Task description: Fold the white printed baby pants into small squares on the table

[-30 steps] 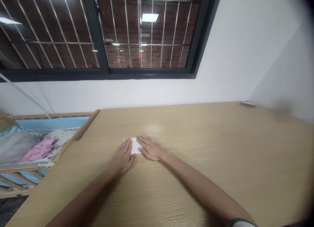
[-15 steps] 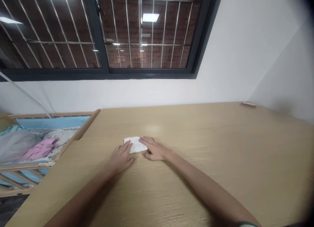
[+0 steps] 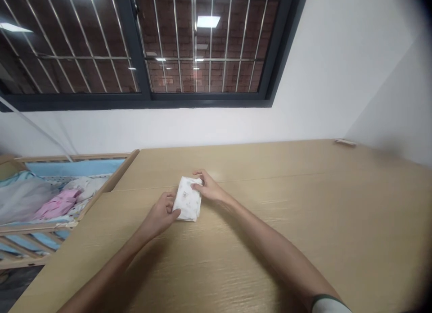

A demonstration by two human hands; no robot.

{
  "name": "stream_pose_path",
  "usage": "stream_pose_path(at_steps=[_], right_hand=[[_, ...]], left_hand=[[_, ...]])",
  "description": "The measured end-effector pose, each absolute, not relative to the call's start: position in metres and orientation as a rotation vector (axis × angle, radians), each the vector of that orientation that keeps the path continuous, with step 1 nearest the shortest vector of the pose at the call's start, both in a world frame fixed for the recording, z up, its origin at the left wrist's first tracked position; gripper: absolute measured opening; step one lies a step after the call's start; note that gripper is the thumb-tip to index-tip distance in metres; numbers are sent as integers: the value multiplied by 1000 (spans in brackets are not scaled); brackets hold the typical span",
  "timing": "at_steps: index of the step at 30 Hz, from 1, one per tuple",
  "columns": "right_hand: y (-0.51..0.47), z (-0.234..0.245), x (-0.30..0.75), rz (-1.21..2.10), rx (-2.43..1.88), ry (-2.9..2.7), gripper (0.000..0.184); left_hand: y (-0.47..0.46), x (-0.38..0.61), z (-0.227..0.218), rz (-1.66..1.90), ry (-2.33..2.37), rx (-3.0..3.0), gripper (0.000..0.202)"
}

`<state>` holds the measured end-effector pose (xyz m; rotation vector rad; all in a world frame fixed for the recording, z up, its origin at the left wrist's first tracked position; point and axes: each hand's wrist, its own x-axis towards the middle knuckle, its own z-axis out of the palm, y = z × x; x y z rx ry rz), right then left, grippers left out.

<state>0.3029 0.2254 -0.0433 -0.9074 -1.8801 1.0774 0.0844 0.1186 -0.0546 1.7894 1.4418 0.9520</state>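
Note:
A white folded cloth (image 3: 187, 200) with a small faint print is held up just above the pale wooden surface (image 3: 263, 245). My left hand (image 3: 163, 212) grips its left edge, with the thumb on the front and the fingers behind. At the upper right corner my right hand (image 3: 208, 186) pinches the cloth between thumb and fingers. The fingertips behind the cloth are partly hidden.
A wooden crib (image 3: 37, 227) with blue lining stands at the left, holding a pink cloth (image 3: 59, 204) and white bedding. Behind the surface are a white wall and a barred window (image 3: 205, 47). A small flat object (image 3: 344, 142) lies at the far right corner.
Both hands were lying flat, pressing the cloth on the surface. Now they have lifted it and turned it upright, its printed face towards me.

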Motion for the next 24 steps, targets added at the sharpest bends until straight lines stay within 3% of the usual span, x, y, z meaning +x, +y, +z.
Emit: stream_pose_path(at_steps=[3,10,15,19,24], right_hand=[[230,-52,298,1052,-1064,-1949,52],[235,-66,292,801,-1129,-2144,35],[201,-38,293,549,-806,-2444,43],[165,-33,287,657,-512,-2739,52],[163,-52,287,870,-558,-2785,52]], left_hand=[[113,92,-65,838,1546,1742,57],[101,103,-76,723,1771,2098,30],[72,127,-88,906,1637,2635,44],[56,143,-98,741,1602,2738,35],[54,145,-103,644,1629,2728,36]])
